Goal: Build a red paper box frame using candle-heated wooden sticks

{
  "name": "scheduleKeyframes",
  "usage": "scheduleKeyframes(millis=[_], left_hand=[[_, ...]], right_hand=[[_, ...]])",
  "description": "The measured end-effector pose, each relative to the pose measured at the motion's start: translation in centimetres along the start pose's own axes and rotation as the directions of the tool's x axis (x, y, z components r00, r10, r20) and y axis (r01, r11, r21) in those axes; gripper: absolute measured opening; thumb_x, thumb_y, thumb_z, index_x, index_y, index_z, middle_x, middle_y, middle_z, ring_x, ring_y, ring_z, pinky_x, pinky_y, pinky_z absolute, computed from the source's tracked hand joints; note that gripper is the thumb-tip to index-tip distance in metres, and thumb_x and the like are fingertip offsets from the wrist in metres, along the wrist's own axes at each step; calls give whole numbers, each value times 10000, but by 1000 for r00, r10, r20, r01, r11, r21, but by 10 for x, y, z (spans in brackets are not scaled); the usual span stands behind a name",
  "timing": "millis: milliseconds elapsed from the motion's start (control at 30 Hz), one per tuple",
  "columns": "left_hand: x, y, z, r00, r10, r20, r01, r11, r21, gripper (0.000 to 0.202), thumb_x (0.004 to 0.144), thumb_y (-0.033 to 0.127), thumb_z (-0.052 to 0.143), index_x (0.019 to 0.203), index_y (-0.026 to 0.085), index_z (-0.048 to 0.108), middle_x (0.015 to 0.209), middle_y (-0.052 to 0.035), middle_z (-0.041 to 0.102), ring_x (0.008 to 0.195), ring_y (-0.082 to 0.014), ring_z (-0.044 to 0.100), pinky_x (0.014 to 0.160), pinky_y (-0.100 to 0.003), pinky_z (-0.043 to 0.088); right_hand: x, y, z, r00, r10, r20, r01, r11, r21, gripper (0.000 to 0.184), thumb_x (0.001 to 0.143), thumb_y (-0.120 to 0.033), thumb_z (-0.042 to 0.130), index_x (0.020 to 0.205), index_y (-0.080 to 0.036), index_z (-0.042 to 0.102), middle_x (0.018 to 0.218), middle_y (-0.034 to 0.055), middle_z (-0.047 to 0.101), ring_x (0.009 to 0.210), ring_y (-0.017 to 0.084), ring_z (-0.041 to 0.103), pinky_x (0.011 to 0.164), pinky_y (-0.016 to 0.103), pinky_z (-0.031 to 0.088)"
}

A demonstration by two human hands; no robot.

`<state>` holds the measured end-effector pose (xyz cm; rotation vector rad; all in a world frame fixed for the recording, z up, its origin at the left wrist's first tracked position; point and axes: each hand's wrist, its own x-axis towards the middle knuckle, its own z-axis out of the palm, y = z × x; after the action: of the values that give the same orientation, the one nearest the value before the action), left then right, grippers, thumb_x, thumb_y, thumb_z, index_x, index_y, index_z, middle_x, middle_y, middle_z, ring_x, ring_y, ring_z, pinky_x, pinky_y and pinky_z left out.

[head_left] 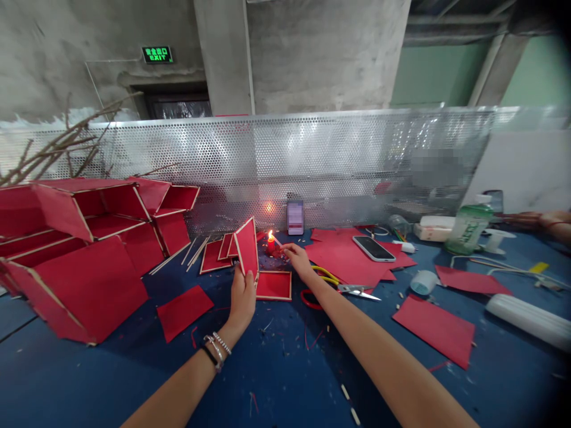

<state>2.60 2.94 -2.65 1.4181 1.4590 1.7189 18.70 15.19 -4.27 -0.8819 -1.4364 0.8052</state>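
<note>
My left hand [242, 297] grips a red paper panel [247, 245] framed with thin wooden sticks and holds it upright on the blue table [276, 380]. My right hand [297, 259] pinches a thin wooden stick [277, 241] whose far end reaches the flame of a small lit red candle [270, 242]. A flat framed red panel [273, 285] lies just right of my left hand. More framed panels [216, 255] lie behind the upright one.
Large red box-like paper structures [89, 249] stand at left. Red paper sheets [433, 328], scissors [352, 290], two phones [373, 248], a green bottle [468, 226], tape and a white tube [529, 316] lie at right. A perforated metal screen [285, 160] backs the table.
</note>
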Motion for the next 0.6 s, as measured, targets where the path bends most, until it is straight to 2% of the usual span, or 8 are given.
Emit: scheduleKeyframes(millis=[233,600], left_hand=[[-1,1,-1,999,-30,16,30,1000,-1,357,863,313,404,1173,159,493,1179,-119,575,1081,-209,533,988,-341,350],[-1,4,1,1000,-19,21,19,1000,-7,384,868,300,397,1211,152,484,1195,-121,576,1087,-210,539,987,-336,363]], right_hand=[[-2,-7,0,1000,12,-5,-12,1000,12,175,697,-292,503,780,-192,621,733,13,661,677,143,566,604,249,423],[0,-2,1,1000,24,-2,-24,998,52,200,684,-329,516,782,-192,624,705,4,649,628,133,548,592,254,426]])
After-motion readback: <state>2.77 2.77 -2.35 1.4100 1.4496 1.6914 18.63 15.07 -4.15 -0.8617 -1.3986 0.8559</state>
